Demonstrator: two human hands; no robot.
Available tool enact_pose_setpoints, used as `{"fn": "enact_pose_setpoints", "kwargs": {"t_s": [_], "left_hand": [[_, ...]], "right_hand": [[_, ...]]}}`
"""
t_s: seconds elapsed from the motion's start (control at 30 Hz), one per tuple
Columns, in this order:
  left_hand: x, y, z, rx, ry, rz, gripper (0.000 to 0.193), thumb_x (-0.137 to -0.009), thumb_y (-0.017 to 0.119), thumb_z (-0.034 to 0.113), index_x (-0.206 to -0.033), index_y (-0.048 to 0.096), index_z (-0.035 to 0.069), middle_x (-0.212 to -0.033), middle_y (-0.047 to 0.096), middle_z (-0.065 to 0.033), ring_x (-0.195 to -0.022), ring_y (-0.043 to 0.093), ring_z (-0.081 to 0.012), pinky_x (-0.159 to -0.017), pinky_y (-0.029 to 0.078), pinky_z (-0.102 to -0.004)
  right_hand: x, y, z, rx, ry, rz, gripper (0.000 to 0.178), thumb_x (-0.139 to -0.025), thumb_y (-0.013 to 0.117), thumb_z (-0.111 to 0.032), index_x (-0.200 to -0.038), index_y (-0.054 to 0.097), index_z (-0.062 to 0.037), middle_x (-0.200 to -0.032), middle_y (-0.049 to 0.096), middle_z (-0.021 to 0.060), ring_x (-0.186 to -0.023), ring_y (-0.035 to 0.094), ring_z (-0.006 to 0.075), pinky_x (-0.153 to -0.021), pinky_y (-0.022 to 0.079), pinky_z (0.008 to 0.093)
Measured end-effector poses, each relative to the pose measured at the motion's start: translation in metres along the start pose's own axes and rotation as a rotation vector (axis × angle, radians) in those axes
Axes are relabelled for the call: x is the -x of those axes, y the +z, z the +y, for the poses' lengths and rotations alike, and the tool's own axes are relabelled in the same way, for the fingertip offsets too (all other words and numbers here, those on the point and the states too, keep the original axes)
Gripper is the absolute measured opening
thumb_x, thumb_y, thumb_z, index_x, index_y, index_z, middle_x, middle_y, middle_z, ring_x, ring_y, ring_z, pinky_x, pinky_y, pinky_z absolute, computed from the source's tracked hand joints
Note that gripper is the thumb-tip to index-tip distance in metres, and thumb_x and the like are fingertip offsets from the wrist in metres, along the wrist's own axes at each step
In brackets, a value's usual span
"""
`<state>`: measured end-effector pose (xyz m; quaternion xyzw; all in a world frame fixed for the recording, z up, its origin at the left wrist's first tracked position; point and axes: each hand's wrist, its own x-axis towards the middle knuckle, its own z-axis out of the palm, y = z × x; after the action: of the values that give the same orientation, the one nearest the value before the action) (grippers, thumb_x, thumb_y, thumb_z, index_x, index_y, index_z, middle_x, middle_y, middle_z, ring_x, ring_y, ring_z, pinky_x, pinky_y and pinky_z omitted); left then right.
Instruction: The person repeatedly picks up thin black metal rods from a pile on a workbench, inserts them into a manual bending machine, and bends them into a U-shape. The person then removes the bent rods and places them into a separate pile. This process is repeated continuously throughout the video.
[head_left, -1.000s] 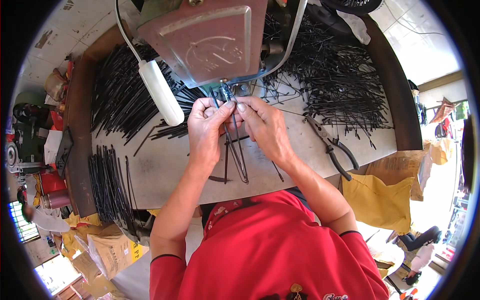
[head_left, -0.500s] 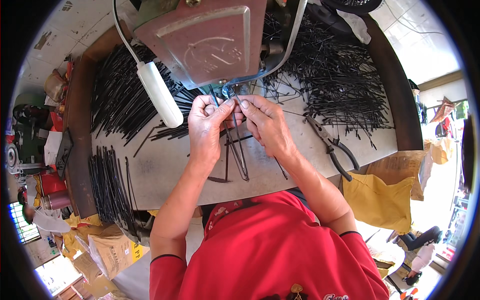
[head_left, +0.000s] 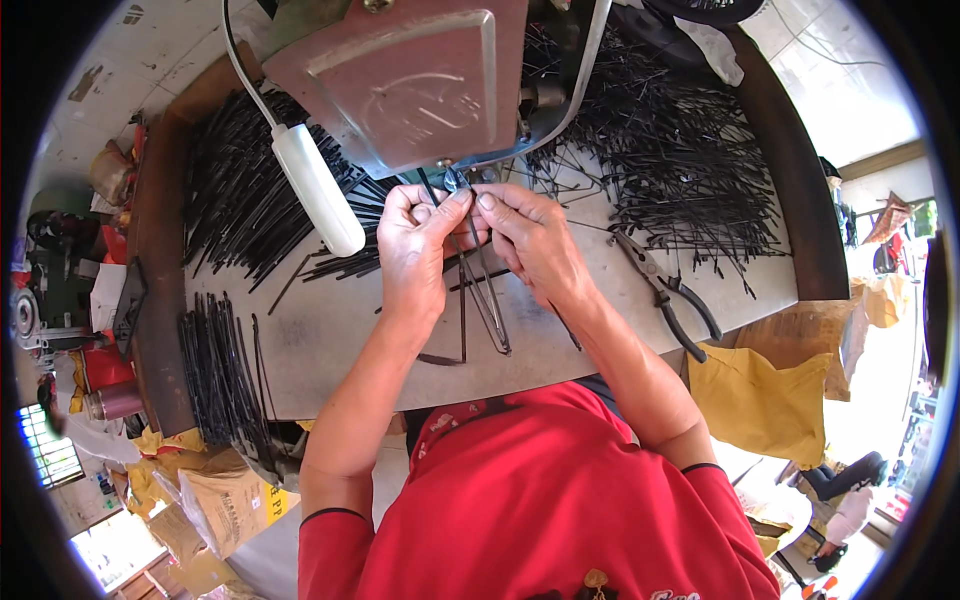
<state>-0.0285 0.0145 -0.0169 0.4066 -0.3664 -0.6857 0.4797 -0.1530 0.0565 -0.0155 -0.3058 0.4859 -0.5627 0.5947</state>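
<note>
Left hand: curled close under the machine head, thumb and fingers pinching thin black strip; exact contact partly hidden by the knuckles.
Right hand: drawn in just beside the other, thumb and forefinger pinched at the strip's upper part, remaining fingers folded.
Held strip: bent into a narrow loop, hanging below both hands toward the near side, upper ends between the fingertips.
Machine head: reddish-brown, embossed panel, directly beyond the fingertips; bright metal part beneath, too small to make out.
Lamp: white, slender, on a cord, left of the head.
Left heap: straight black strips, densely stacked.
Right heap: bent black strips, tangled.
Near-left bundle: black strips roughly side by side, close to the table's edge.
Pliers: dark-handled, lying right of the hands, handles spread.
Tabletop: pale grey, scuffed, between brown side walls.
Beyond the edge, right: yellow cloth beside brown cardboard.
</note>
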Motion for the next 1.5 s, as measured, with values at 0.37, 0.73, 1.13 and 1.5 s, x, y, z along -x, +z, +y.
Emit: {"fn": "enact_pose_setpoints", "kwargs": {"t_s": [0.37,0.73,1.13,1.5], "left_hand": [[0.010,0.002,-0.007,0.055,0.004,0.041,0.022,-0.085,0.067,0.008,-0.092,0.047,0.007,-0.081,0.060,-0.0032,-0.066,0.060,-0.0120,-0.060,0.050,-0.0257],[0.005,0.007,-0.004,0.118,-0.025,0.059,0.023,-0.085,0.065,0.003,-0.090,0.043,0.005,-0.079,0.057,-0.0036,-0.065,0.062,-0.0135,-0.058,0.055,-0.0279],[0.001,0.001,-0.011,0.144,-0.041,0.061,0.023,-0.084,0.067,0.006,-0.092,0.045,0.006,-0.080,0.059,-0.0032,-0.067,0.063,-0.0141,-0.059,0.055,-0.0282],[0.000,-0.002,0.001,0.072,-0.069,0.010,0.020,-0.084,0.066,0.004,-0.092,0.047,0.004,-0.080,0.060,-0.0058,-0.066,0.063,-0.0149,-0.059,0.057,-0.0292]], "right_hand": [[0.013,0.004,-0.005,0.018,0.008,0.035,0.026,-0.094,0.050,-0.016,-0.109,0.060,0.0017,-0.070,0.054,-0.0004,-0.045,0.039,0.0029,-0.038,0.029,0.0200],[0.005,0.004,0.001,-0.009,0.030,0.051,0.026,-0.094,0.048,-0.015,-0.110,0.061,0.0019,-0.067,0.053,-0.0002,-0.042,0.037,0.0033,-0.035,0.026,0.0213],[0.003,0.000,0.006,-0.128,0.057,-0.030,0.031,-0.095,0.049,-0.020,-0.115,0.059,0.0021,-0.068,0.050,-0.0003,-0.041,0.036,0.0037,-0.033,0.025,0.0209],[0.003,-0.003,-0.001,-0.032,0.107,-0.087,0.031,-0.095,0.046,-0.023,-0.110,0.059,0.0009,-0.056,0.045,-0.0013,-0.036,0.034,0.0051,-0.032,0.027,0.0214]]}}
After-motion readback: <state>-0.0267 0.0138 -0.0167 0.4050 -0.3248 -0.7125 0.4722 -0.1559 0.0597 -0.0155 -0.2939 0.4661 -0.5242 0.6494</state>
